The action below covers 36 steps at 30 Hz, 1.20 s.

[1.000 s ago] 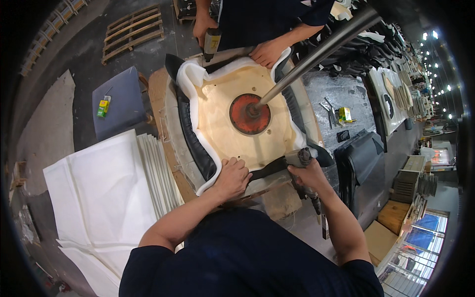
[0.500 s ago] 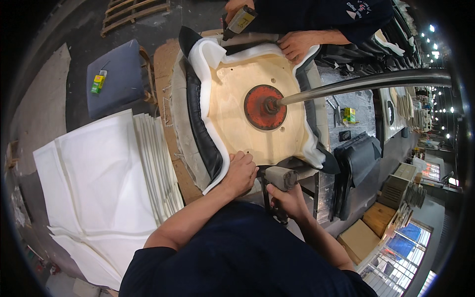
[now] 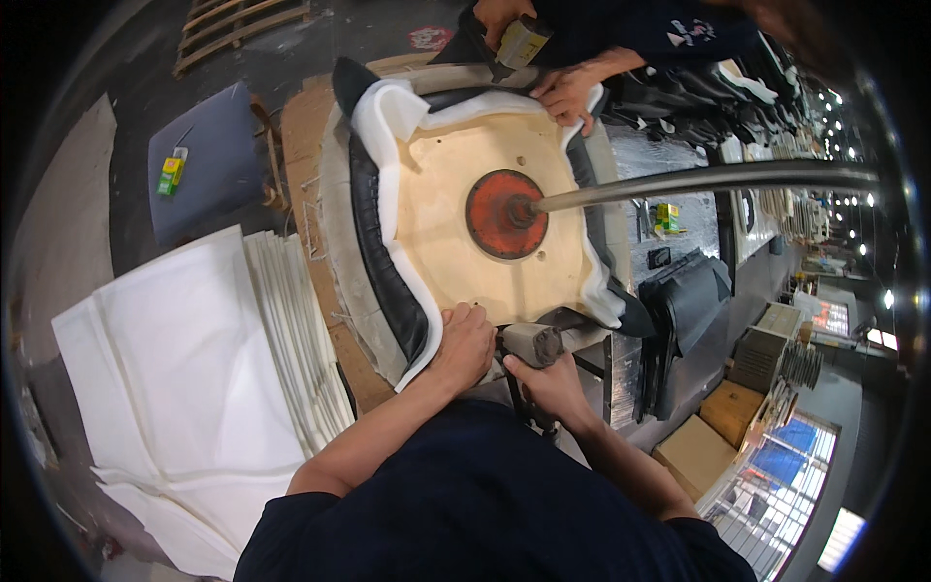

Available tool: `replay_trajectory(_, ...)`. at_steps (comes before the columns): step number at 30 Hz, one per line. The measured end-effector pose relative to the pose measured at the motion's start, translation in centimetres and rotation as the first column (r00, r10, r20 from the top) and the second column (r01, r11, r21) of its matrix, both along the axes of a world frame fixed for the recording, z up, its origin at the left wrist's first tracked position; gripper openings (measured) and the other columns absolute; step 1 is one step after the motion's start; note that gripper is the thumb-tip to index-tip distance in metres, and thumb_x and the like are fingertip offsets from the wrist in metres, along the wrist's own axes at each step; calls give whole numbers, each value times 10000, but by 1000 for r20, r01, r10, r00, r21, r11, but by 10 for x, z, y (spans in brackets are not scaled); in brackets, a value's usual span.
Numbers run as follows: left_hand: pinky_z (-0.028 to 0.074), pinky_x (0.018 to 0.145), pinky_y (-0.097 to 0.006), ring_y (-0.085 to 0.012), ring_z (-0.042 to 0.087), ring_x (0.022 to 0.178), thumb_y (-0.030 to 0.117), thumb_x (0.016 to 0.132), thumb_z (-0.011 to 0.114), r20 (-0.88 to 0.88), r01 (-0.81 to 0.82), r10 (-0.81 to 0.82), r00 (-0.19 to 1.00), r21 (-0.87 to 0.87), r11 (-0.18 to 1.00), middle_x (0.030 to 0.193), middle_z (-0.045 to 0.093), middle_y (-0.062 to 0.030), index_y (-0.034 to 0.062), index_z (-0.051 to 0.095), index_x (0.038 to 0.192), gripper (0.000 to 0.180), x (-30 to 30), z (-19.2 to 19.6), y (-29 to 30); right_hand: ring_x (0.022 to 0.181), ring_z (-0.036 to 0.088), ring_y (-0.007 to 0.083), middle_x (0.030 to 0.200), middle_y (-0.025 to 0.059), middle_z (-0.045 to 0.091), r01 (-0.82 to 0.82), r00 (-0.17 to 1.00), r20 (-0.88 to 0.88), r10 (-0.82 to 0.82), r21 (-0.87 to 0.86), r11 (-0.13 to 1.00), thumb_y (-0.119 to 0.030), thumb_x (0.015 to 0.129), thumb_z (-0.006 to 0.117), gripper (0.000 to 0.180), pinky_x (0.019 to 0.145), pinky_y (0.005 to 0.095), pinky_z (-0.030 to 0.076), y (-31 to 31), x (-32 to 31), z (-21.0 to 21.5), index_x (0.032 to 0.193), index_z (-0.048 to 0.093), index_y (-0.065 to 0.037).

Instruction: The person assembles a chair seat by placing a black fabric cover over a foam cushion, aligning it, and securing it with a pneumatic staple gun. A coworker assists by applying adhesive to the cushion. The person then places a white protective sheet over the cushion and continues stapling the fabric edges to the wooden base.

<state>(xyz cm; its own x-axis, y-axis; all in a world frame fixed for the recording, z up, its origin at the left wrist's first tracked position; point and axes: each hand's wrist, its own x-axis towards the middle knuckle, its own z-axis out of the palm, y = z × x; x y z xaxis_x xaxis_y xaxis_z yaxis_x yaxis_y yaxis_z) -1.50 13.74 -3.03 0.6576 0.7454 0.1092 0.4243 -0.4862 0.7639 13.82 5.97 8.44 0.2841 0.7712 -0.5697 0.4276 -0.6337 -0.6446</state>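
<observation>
A light plywood seat panel (image 3: 436,233) lies underside up, edged with white padding (image 3: 390,209) and a black cover (image 3: 373,233). At its near edge my left hand (image 3: 465,344) is closed, fingers curled over the rim and gripping the cover there; the cloth under the palm is hidden. Just right of it, my right hand (image 3: 551,388) grips a pneumatic staple gun (image 3: 533,344), its nose near the left fingers and the panel edge. A red round plate (image 3: 490,228) on a metal rod (image 3: 698,182) presses on the panel's middle.
Across from me, a co-worker's hand (image 3: 567,92) holds the far edge; another holds a second staple gun (image 3: 522,44). White padding sheets (image 3: 184,359) are stacked at left, beside a blue-grey cushion (image 3: 204,160) with a small box. Black covers (image 3: 684,301) hang at right.
My staple gun has come slightly closer to my left hand, which keeps its place on the edge. The co-worker's staple gun has moved right along the far edge. The whole view has shifted slightly.
</observation>
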Motion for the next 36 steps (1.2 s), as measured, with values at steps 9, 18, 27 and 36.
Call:
replay_trajectory(9, 433, 976, -528, -371, 559, 1146, 220, 884, 788, -213, -2, 3, 977, 9, 1000, 1133, 601, -151, 50, 718, 994, 214, 16, 29, 3, 956, 725, 145, 1075, 65, 778, 336, 922, -188, -340, -53, 940, -198, 934, 850, 405, 854, 335, 581, -43, 20, 2, 1275, 731, -14)
replay_trajectory(18, 245, 1283, -657, -499, 301, 1548, 324, 817, 904, -112, 195, -183, 977, 109, 975, 1461, 498, -209, 2, 745, 993, 399, 85, 22, 11, 590, 623, 122, 796, 12, 676, 528, 827, -274, -491, 80, 845, -186, 947, 853, 315, 530, 321, 516, -65, 85, -6, 1177, 715, -20)
replay_trajectory(27, 259, 1304, -641, -495, 229, 1611, 302, 795, 921, -129, 182, -172, 977, 68, 981, 1594, 385, -239, -81, 757, 1016, 471, 79, 21, 5, 550, 623, 123, 775, 7, 669, 399, 883, -273, -382, 8, 917, -219, 956, 856, 286, 505, 312, 488, -51, 98, -4, 1090, 713, -11)
replay_trajectory(36, 228, 1296, -663, -517, 253, 1594, 222, 820, 862, -25, 124, -123, 992, 77, 989, 1531, 429, -255, 76, 747, 945, 224, 87, 7, 6, 567, 628, 123, 793, 18, 695, 332, 931, -123, -342, -96, 938, -205, 955, 856, 285, 523, 324, 489, -32, 93, 2, 1125, 727, -15)
